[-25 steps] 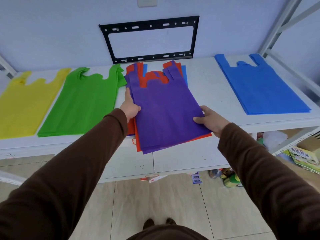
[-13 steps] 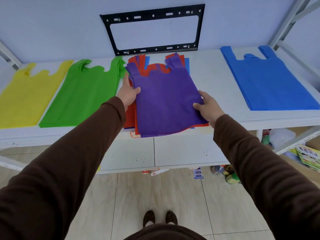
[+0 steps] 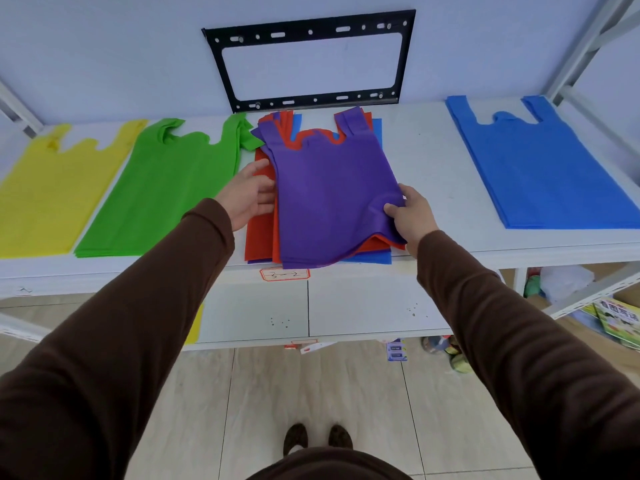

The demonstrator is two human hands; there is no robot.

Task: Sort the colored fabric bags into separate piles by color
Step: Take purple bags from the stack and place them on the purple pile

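Note:
A mixed stack of bags lies in the middle of the white shelf (image 3: 429,157), with a purple bag (image 3: 329,195) on top and red bags (image 3: 259,233) and a blue bag (image 3: 372,258) showing under it. My right hand (image 3: 410,214) pinches the purple bag's right edge, which is lifted and creased. My left hand (image 3: 249,194) rests flat on the stack's left edge, fingers spread against the purple bag. A yellow pile (image 3: 52,192) lies far left, a green pile (image 3: 162,188) beside it, and a blue pile (image 3: 543,164) at the right.
A black metal bracket (image 3: 308,60) hangs on the wall behind the stack. Metal shelf uprights (image 3: 588,43) stand at the right. Boxes and clutter (image 3: 616,317) sit on the lower level, right. My feet (image 3: 317,439) stand on the tiled floor.
The stack has been pushed back from the shelf's front edge. My right hand has closed on the purple bag's right edge and raised it. My left hand has opened flat at the left edge.

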